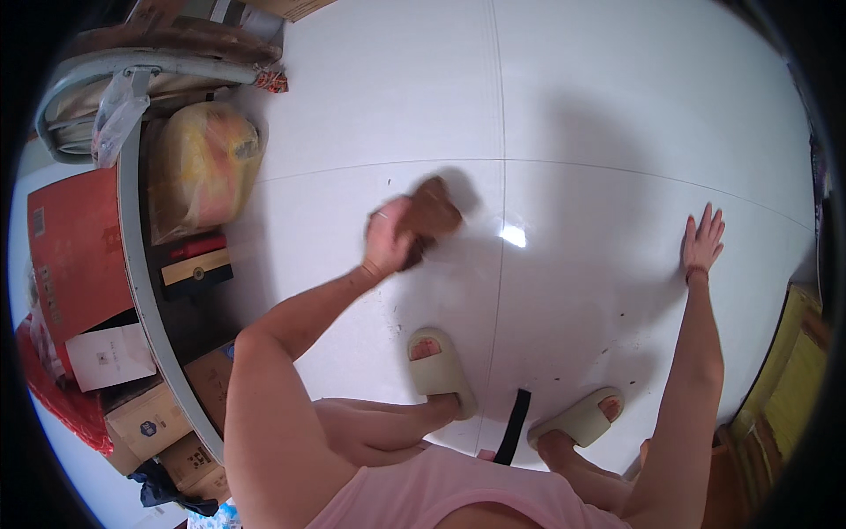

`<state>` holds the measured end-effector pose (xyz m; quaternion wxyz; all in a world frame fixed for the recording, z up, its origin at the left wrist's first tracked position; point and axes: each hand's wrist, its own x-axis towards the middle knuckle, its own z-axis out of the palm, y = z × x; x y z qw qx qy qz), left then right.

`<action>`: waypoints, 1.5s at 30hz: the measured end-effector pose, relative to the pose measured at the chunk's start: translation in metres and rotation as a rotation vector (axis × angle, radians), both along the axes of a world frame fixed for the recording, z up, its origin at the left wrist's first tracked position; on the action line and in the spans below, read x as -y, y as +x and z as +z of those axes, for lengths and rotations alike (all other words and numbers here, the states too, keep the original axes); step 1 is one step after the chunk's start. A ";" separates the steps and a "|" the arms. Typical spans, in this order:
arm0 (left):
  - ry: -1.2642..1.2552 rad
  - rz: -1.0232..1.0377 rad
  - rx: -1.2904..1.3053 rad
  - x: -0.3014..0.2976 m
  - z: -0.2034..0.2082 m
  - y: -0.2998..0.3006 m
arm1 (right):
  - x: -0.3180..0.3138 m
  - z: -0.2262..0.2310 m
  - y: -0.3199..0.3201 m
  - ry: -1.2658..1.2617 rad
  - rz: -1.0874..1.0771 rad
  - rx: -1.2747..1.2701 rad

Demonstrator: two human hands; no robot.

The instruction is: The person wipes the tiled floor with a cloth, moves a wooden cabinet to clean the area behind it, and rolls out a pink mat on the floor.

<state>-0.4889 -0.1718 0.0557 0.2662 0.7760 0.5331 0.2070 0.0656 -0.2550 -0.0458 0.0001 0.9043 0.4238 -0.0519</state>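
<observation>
White floor tiles [370,106] are crossed by thin seams, and along the floor's left edge a packed shelf [155,300] is lined up. Now, left of the seam crossing, a brown cloth [438,204] is gripped by the left hand [388,238], bunched, presumably, so it can be kept under the palm. Its fingers seem curled over the bundle, but their tips are lost in cloth and blur. Across toward the floor's right edge, the right hand [703,242] is planted flat, fingers loosely spread, nothing held; the body's weight is probably propped there. Pale slippers [438,368] are set well apart, likely for balance, with dark specks [622,315] scattered beyond the right one. Between them, a black strip's [514,426] near end is hidden by the pink top [445,489]. Inside the yellowish bag [207,167], nothing can be made out clearly; the shelf's lower-left boxes are swallowed by the dark rim.
</observation>
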 end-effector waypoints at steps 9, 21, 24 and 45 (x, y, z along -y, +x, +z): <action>-0.117 0.778 -0.621 -0.068 -0.055 -0.030 | 0.046 0.020 -0.071 0.074 -0.037 0.121; 0.123 -0.106 -0.510 -0.092 -0.058 0.179 | 0.046 0.019 -0.076 0.117 -0.009 0.132; 0.157 -0.417 -0.405 -0.028 -0.051 0.233 | 0.046 0.020 -0.076 0.110 -0.030 0.119; 0.236 -0.595 -0.040 -0.024 -0.056 0.325 | 0.280 -0.001 -0.028 0.103 -0.886 0.039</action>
